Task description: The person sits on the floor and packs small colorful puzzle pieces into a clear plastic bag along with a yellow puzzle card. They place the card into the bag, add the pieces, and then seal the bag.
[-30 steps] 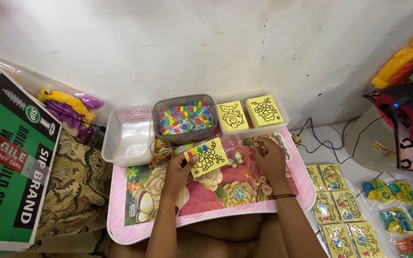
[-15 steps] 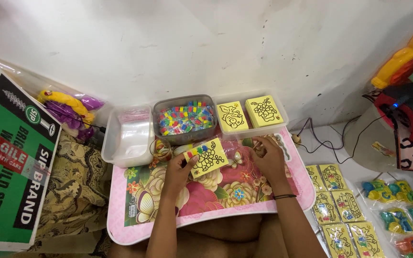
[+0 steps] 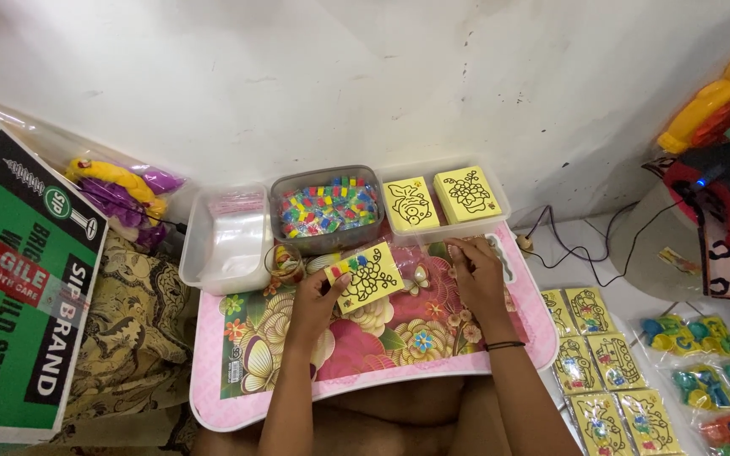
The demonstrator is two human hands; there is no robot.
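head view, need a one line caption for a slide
Left hand holds a yellow picture card over a pink floral lap tray; right hand rests beside a tub of coloured pieces.

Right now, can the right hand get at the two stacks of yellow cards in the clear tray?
Probably yes. The right hand rests on the pink table just below the stacks of yellow cards, and nothing lies between them except the low rim of the clear tray.

Glossy floral tray (image 3: 297, 397), matt paper card (image 3: 367, 276)
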